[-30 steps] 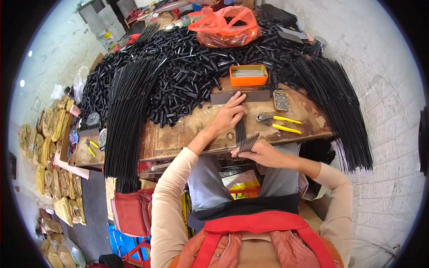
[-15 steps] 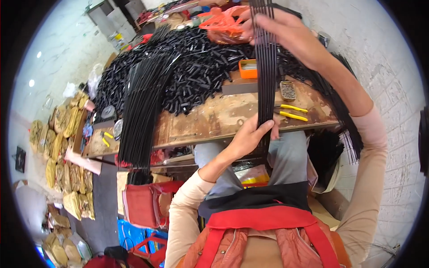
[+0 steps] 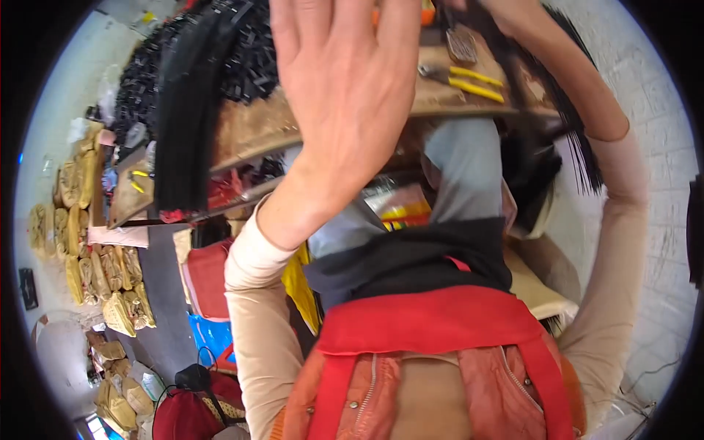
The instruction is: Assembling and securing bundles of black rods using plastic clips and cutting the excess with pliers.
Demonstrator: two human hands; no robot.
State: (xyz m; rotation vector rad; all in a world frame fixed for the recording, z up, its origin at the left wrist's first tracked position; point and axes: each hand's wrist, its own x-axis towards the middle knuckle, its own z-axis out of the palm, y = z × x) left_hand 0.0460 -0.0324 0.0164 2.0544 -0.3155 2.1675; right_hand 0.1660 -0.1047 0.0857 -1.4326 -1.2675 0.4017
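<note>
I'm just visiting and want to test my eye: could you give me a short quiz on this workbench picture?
1. True or false: the left hand is raised with fingers spread, holding nothing.
2. What colour are the handles of the pliers on the bench?
3. The black rods hang over which side of the bench: A left, B middle?

Key: 1 true; 2 yellow; 3 A.

Worn, matt wooden workbench (image 3: 249,128) carries glossy black plastic-looking rods (image 3: 183,110); on it too, pliers (image 3: 469,81) (yellow rubbery handles, dull metal).
</note>
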